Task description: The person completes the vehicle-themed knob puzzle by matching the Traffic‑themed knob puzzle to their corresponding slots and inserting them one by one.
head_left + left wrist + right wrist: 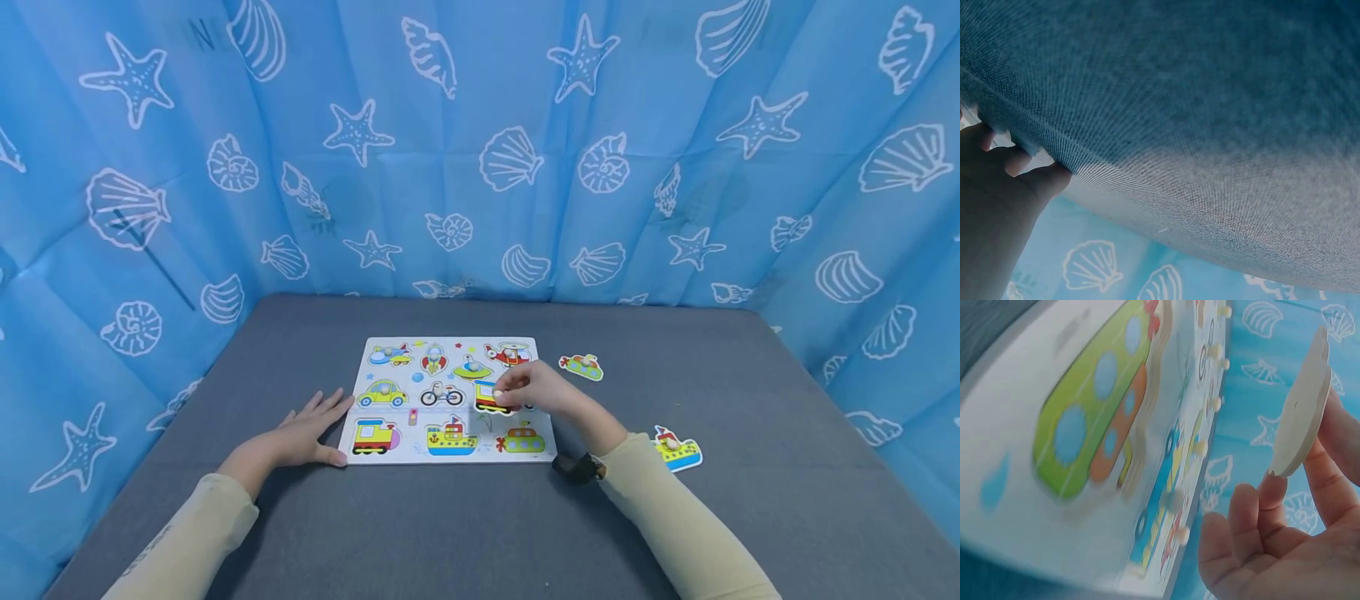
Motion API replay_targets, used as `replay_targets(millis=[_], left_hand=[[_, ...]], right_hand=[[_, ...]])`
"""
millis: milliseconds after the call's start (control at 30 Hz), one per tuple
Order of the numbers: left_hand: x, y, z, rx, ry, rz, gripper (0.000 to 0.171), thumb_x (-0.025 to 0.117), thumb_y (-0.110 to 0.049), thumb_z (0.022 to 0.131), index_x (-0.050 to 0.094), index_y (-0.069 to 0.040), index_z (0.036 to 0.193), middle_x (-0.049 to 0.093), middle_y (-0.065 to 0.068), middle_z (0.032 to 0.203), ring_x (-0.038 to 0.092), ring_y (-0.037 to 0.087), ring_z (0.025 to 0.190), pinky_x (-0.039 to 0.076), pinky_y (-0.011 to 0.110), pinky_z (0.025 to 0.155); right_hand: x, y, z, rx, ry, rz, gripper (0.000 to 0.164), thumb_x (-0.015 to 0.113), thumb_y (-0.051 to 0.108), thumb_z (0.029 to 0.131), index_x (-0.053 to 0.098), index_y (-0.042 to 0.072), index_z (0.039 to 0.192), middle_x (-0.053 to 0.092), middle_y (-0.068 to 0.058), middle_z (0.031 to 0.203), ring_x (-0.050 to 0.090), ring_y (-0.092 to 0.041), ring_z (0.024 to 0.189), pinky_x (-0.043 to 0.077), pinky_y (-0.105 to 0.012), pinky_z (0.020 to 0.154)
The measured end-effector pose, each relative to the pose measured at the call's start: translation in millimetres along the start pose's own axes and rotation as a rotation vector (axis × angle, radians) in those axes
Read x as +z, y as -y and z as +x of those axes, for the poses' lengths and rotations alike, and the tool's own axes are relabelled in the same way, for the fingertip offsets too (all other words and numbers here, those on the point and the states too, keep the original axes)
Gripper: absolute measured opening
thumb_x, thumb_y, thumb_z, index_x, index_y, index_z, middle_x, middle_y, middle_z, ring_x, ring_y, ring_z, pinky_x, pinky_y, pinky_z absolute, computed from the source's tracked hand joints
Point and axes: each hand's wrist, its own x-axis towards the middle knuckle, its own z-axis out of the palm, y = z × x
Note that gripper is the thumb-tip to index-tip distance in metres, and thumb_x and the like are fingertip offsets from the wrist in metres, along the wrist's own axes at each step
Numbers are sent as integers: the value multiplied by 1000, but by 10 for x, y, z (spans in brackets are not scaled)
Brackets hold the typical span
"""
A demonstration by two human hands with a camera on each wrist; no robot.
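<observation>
My right hand (543,387) pinches a train puzzle piece (486,397) by its knob, over the right half of the white puzzle board (413,454). In the right wrist view the piece's bare wooden back (1302,415) shows beside the fingers. Flat against the board's left edge rests my left hand (303,431), fingers spread. Along the bottom row are a train picture (372,436), a ship picture (452,438) and a submarine picture (520,441), with no knobs showing. Knobbed pieces such as the car (382,393) and bicycle (441,395) sit higher up.
A loose submarine piece (582,367) lies right of the board. Farther right, a ship piece (677,450) is partly covered by the right sleeve (675,517). The grey table (465,533) ends at a blue shell-patterned curtain (465,150). A dark band (576,468) is at the right wrist.
</observation>
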Motion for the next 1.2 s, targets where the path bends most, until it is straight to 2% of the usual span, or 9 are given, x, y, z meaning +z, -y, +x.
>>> replay_targets(millis=[167, 533, 933, 1200], left_hand=[[18, 31, 23, 1, 3, -5, 108, 75, -52, 77, 17, -4, 155, 7, 26, 158, -5, 51, 142, 0, 71, 106], [21, 35, 38, -1, -1, 0, 108, 75, -52, 77, 17, -4, 155, 7, 26, 159, -5, 51, 142, 0, 71, 106], [11, 23, 24, -6, 3, -15, 110, 74, -56, 76, 17, -4, 154, 7, 26, 159, -5, 50, 142, -1, 71, 106], [4, 45, 40, -2, 15, -7, 114, 71, -63, 74, 14, -5, 155, 4, 25, 159, -8, 49, 143, -4, 70, 107]], right_hand=[[107, 64, 27, 3, 9, 32, 12, 70, 9, 89, 71, -1, 96, 64, -1, 76, 56, -14, 70, 50, -39, 73], [275, 99, 126, 1, 23, 52, 10, 70, 10, 90, 71, 1, 94, 63, -1, 76, 54, -14, 70, 48, -35, 70], [593, 198, 198, 12, -3, 71, 6, 74, 7, 86, 74, 4, 91, 57, -1, 71, 49, -14, 67, 36, -26, 61], [792, 250, 293, 37, -7, 34, 6, 75, 12, 86, 75, 8, 89, 60, -2, 85, 50, -16, 77, 38, -27, 64]])
